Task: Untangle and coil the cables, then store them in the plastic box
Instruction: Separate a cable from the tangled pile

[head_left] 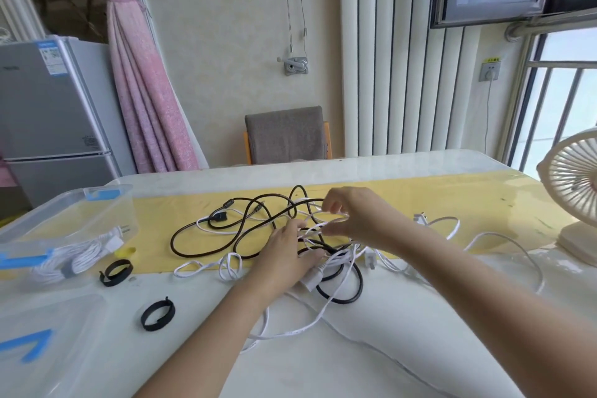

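A tangle of black cable point(206, 233) and white cable point(290, 331) lies across the middle of the table. My left hand point(287, 255) rests on the tangle, its fingers spread over black and white strands beside a white plug point(311, 281). My right hand point(352, 216) hovers just above and pinches a loop of white cable with curled fingers. At the left stands the clear plastic box point(38, 220), holding one coiled white cable point(77, 257) with its plug.
Two black strap loops point(116, 271) point(157, 314) lie on the table near the box. The box lid point(48, 339) with blue clips lies at the front left. A cream desk fan point(575, 203) stands at the right edge. A grey chair point(286, 134) is behind the table.
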